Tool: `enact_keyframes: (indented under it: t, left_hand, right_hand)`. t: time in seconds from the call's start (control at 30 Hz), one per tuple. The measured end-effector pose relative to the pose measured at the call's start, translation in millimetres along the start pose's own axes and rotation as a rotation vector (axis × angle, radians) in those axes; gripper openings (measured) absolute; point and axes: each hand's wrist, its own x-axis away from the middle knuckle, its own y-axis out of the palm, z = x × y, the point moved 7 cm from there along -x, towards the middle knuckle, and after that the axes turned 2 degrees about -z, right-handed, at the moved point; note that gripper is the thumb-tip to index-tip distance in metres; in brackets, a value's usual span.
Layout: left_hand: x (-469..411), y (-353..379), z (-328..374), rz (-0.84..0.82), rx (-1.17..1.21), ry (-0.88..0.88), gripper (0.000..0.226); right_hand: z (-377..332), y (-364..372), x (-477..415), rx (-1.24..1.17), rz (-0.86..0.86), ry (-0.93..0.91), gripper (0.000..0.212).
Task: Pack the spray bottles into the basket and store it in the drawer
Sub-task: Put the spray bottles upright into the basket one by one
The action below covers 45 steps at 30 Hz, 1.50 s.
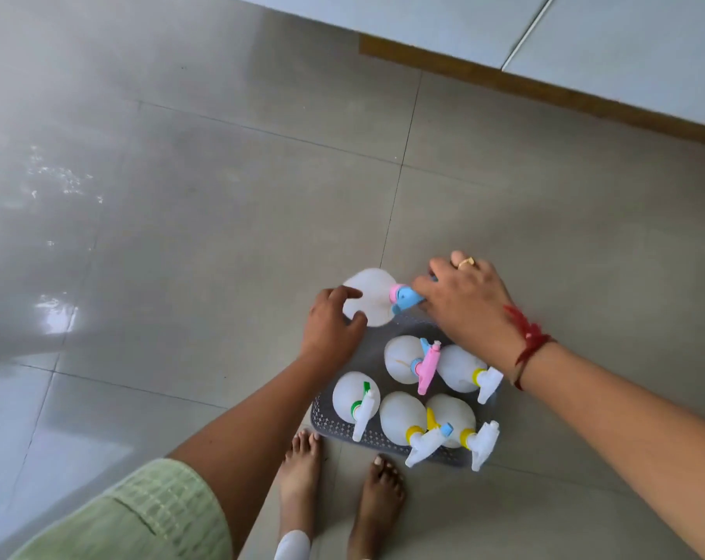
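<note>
A grey perforated basket (331, 423) sits on the floor just in front of my bare feet. Several white spray bottles stand in it, among them one with a pink trigger (403, 357) and one with a green collar (353, 394). Another white spray bottle (373, 295) with a blue and pink head is held over the basket's far edge. My left hand (330, 325) grips its round body from the left. My right hand (464, 305) holds its blue trigger head from the right.
Grey floor tiles (221, 196) spread all around the basket. A white cabinet front (585, 34) with a brown plinth (545, 90) runs across the top right. My feet (343, 499) stand right behind the basket.
</note>
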Motion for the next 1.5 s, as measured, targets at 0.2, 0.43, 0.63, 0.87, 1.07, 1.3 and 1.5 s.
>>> enact_keyframes:
  t: [0.2,0.43,0.63,0.87,1.07,1.3,1.5]
  left_hand:
    - [28,11,-26,-0.065,-0.069,-0.032,0.038]
    - [50,49,-63,-0.179,-0.122,-0.064,0.045]
    - [64,76,-85,-0.218,-0.161,-0.07,0.048]
    - [70,88,-102,-0.216,-0.188,-0.101,0.051]
    - [76,92,-107,-0.195,-0.211,-0.11,0.054]
    - [70,107,-102,-0.187,-0.395,-0.143,0.068]
    - [59,125,-105,-0.205,-0.564,-0.13,0.046]
  right_hand:
    - [-48,15,17,0.172,-0.112,-0.166,0.008]
    - [-96,66,6,0.16,-0.196,-0.266,0.03]
    - [-106,95,-7,0.204,-0.283,-0.206,0.034]
    - [-107,91,-7,0.125,-0.258,-0.166,0.032]
    - [-92,84,19,-0.104,-0.191,-0.023,0.053]
    - [-44,99,47,-0.874,-0.165,0.634,0.054]
    - [-64,137,28,-0.918,-0.435,0.677,0.051]
